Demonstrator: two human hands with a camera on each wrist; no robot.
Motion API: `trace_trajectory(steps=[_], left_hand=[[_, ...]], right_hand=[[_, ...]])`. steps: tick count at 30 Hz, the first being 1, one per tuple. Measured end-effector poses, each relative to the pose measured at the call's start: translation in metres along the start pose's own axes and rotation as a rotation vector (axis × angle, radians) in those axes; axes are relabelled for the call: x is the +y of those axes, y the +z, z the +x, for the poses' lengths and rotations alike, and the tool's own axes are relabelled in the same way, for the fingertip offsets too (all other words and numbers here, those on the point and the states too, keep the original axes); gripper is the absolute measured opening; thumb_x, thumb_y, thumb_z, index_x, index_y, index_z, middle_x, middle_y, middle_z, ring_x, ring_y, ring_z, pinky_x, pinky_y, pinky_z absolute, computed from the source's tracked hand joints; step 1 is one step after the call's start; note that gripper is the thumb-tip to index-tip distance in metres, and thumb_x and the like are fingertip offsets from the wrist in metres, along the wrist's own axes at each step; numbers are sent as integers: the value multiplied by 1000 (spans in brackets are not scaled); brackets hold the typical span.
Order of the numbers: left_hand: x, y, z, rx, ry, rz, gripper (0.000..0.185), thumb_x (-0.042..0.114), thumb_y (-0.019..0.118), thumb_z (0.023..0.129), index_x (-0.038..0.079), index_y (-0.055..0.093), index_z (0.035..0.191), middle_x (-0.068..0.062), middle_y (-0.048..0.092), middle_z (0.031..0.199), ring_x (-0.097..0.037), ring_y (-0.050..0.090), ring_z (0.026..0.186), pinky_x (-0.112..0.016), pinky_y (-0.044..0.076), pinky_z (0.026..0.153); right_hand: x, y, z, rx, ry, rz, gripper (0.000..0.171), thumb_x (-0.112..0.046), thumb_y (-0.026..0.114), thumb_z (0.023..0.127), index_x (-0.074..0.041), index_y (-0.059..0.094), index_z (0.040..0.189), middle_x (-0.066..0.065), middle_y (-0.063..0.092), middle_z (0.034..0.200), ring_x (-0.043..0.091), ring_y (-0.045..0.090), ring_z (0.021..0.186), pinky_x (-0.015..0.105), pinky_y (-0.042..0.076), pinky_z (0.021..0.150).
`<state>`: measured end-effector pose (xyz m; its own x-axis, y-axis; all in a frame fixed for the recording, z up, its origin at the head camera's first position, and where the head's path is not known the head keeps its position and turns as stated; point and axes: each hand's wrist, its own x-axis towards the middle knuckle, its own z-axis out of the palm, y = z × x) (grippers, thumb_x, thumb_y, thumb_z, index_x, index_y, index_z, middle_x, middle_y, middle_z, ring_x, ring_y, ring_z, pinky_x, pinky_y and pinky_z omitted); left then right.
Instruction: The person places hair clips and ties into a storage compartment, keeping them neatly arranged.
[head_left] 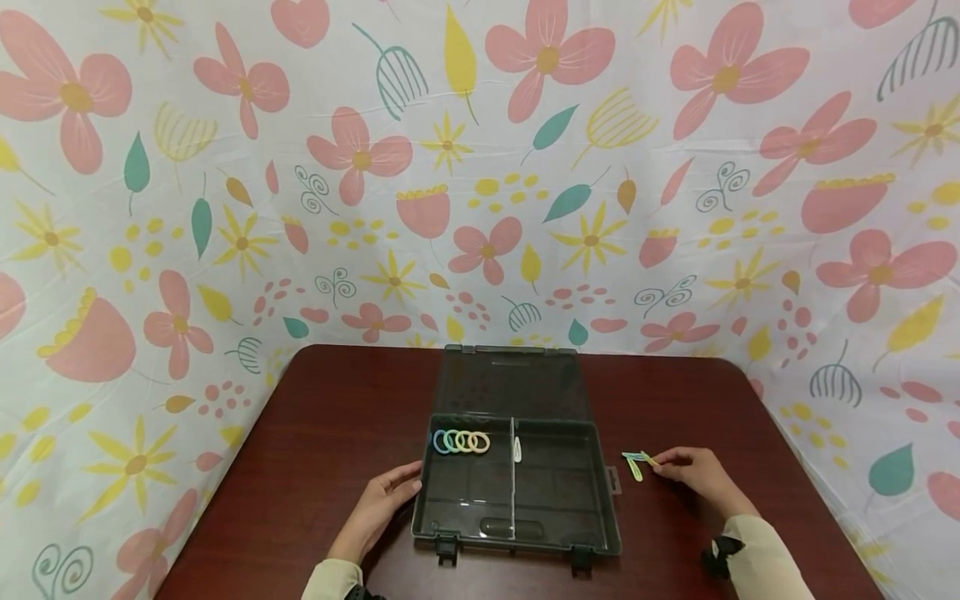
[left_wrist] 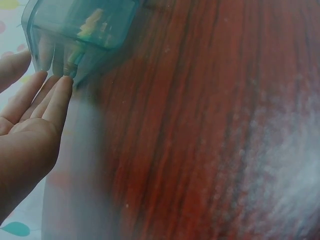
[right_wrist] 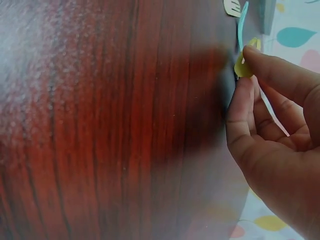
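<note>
Head view: right hand (head_left: 696,475) pinches yellow clip (right_wrist: 243,69) in its fingers; open box (head_left: 564,477) lies leftward. Left hand (head_left: 378,505), fingers nearly straight, touches box side

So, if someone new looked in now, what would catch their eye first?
Probably the floral-print backdrop, which fills the head view behind the dark red table. Next, the open translucent case on that table, with a row of overlapping pastel rings in its left compartment. Then, off the case's right side, the right hand pinching a yellow snap hair clip.
</note>
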<state>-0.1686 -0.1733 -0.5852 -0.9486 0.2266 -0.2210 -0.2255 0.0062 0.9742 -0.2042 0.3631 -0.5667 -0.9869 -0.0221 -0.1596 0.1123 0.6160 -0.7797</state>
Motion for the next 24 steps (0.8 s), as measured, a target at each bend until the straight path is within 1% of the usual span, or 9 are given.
trace_trajectory(steps=[3, 6, 8, 12, 14, 18, 20, 24], left_hand=[[1, 0, 1, 2, 2, 0, 55, 23, 61, 96, -2, 43, 142, -22, 39, 147, -37, 39, 134, -47, 38, 107], [2, 0, 1, 5, 4, 11, 55, 24, 61, 96, 0, 44, 142, -22, 38, 147, -37, 39, 134, -48, 37, 106], [2, 0, 1, 9, -2, 11, 55, 24, 61, 96, 0, 44, 142, -22, 38, 148, -37, 39, 134, -49, 37, 107], [1, 0, 0, 12, -14, 11, 55, 24, 61, 96, 0, 44, 142, -22, 37, 148, -38, 39, 134, -48, 37, 107], [0, -1, 0, 11, -16, 5, 55, 24, 61, 96, 0, 44, 142, -22, 37, 148, -37, 39, 134, -48, 37, 106], [-1, -1, 0, 0, -1, -3, 55, 23, 61, 96, -2, 43, 142, -23, 38, 147, -37, 39, 133, -48, 37, 107], [-1, -1, 0, -5, 0, -5, 55, 23, 61, 96, -1, 44, 142, -23, 38, 147, -37, 40, 133, -48, 37, 107], [-1, -1, 0, -8, 1, 0, 55, 24, 61, 96, -1, 44, 142, -22, 38, 147, -37, 40, 133, -48, 36, 107]], right_hand=[[-2, -2, 1, 11, 10, 27, 29, -22, 74, 86, 2, 70, 104, 12, 68, 99, 17, 60, 79, 30, 52, 65], [-7, -4, 2, 15, 13, 66, 32, -24, 73, 88, 2, 69, 106, 13, 67, 104, 19, 63, 85, 31, 54, 70], [-13, -5, 3, 12, 14, 104, 33, -25, 72, 88, 2, 68, 108, 14, 66, 104, 22, 65, 88, 33, 56, 75], [-27, -6, 4, -14, 9, 186, 38, -24, 72, 88, 4, 65, 112, 15, 68, 101, 29, 67, 91, 41, 55, 81], [-35, -6, 5, -23, -1, 208, 40, -26, 72, 88, 4, 65, 113, 15, 68, 100, 32, 67, 89, 44, 55, 81], [-51, -5, 6, -41, -32, 208, 40, -27, 71, 88, 3, 65, 114, 16, 67, 101, 36, 65, 90, 50, 54, 78], [-59, -3, 7, -55, -38, 211, 39, -28, 71, 89, 2, 65, 114, 16, 68, 102, 38, 64, 94, 51, 54, 76], [-73, 3, 9, -84, -25, 220, 41, -32, 71, 89, -2, 65, 115, 13, 68, 107, 36, 63, 105, 51, 53, 72]])
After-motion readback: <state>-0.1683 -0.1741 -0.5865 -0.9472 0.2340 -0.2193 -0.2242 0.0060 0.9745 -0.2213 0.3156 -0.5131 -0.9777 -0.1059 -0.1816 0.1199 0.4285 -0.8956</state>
